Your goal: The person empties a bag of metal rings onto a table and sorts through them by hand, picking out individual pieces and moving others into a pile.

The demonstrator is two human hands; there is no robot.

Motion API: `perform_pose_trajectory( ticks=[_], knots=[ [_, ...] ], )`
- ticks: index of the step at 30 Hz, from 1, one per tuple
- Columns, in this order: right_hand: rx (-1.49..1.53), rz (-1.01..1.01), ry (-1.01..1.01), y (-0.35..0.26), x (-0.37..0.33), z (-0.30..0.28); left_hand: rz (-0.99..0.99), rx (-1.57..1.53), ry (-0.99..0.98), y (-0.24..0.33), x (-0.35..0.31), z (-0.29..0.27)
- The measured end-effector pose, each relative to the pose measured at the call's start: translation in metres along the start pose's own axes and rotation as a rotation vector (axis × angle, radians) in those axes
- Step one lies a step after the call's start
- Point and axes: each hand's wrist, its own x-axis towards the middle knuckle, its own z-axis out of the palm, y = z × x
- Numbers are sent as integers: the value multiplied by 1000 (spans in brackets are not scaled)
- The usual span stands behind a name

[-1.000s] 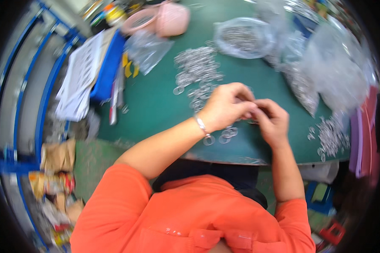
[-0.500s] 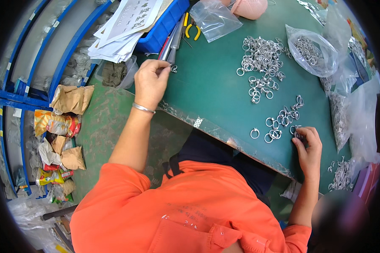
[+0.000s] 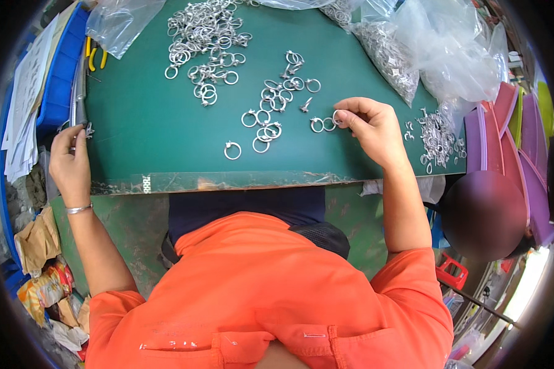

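The right hand [image 3: 370, 128] is pinching a silver ring [image 3: 337, 116] between thumb and fingers.
Loose rings [image 3: 271, 101] are lying nearby on the green table [image 3: 135, 132], a denser heap of rings [image 3: 203, 31] behind them. The left hand [image 3: 70, 161] is curling beside a small metal piece [image 3: 89, 130]; I cannot tell whether it is gripping. A blue bin [image 3: 64, 77] is standing beyond.

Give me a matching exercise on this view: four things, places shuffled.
1. Bare left hand
2. Bare right hand
3. Yellow-handled pliers
4. Shiny silver metal bracelet

A. Right end of the scattered silver metal rings
B. Around the left wrist
C. Near the front left corner of the green tabletop
D. Just right of the blue plastic bin

Pairs: 1-C; 2-A; 3-D; 4-B.
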Motion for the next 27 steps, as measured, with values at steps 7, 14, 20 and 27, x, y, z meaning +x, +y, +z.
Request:
perform_pose_trajectory(
  ticks=[7,14,20,27],
  knots=[
    [-166,-277,23,6,-7,12,98,-447,20,56,-11,6],
    [-218,-221,-77,5,-9,7,33,-713,-155,98,-26,11],
    [-216,-679,-40,4,6,36,-175,-1173,-1059,158,-65,15],
    [-329,-690,213,3,27,44,-271,-1236,-1803,181,-113,76]
  ],
)
